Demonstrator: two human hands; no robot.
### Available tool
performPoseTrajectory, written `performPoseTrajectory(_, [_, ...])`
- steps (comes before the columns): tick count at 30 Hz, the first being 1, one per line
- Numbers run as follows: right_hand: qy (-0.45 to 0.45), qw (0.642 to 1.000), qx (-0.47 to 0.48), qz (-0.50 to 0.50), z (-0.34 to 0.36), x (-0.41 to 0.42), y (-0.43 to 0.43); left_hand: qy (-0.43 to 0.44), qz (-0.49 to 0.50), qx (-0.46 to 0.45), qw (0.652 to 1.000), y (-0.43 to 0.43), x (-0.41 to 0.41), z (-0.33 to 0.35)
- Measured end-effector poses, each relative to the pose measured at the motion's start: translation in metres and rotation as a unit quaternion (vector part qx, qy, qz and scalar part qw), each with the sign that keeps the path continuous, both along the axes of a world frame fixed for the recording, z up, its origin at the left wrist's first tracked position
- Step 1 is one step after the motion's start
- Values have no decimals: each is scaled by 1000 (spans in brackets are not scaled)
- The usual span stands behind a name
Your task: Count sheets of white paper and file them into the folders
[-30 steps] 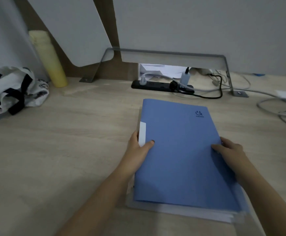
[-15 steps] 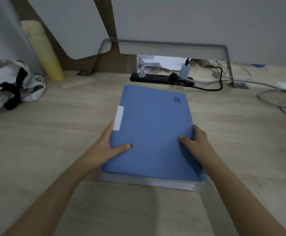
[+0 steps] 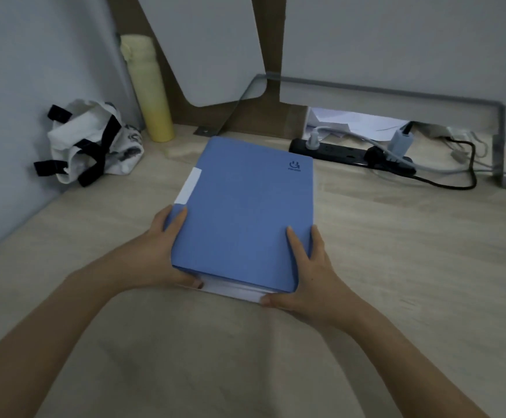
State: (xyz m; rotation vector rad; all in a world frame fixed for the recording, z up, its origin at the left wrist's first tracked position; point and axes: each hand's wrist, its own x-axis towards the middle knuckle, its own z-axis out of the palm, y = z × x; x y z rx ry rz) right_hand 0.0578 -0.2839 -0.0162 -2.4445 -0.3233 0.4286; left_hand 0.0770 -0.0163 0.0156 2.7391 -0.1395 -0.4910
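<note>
A blue folder (image 3: 245,212) with a white label strip on its left edge lies on top of a stack of white paper (image 3: 233,290), whose near edge shows under the folder. My left hand (image 3: 163,248) grips the stack's near left corner, fingers on the side and thumb under the front. My right hand (image 3: 309,276) grips the near right corner, forefinger on the blue cover and thumb along the paper's front edge. The stack rests on the light wooden desk (image 3: 396,267).
A yellow bottle (image 3: 147,89) stands at the back left beside a white cloth bag with black straps (image 3: 89,140). A black power strip (image 3: 351,155) with plugs and cables lies at the back right under a grey metal bracket (image 3: 499,140).
Both hands have pushed the folder and paper away and to the left, towards the back of the desk. My hands slid from the cover's sides down to the near corners.
</note>
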Motion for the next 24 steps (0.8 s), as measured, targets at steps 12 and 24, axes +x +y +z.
performPoseTrajectory(12, [-24, 999, -31, 37, 2, 73, 59, -7, 37, 74, 997, 60, 62, 2])
performPoseTrajectory(24, [-59, 997, -37, 30, 1, 90, 69, 5, 13, 90, 996, 75, 91, -1])
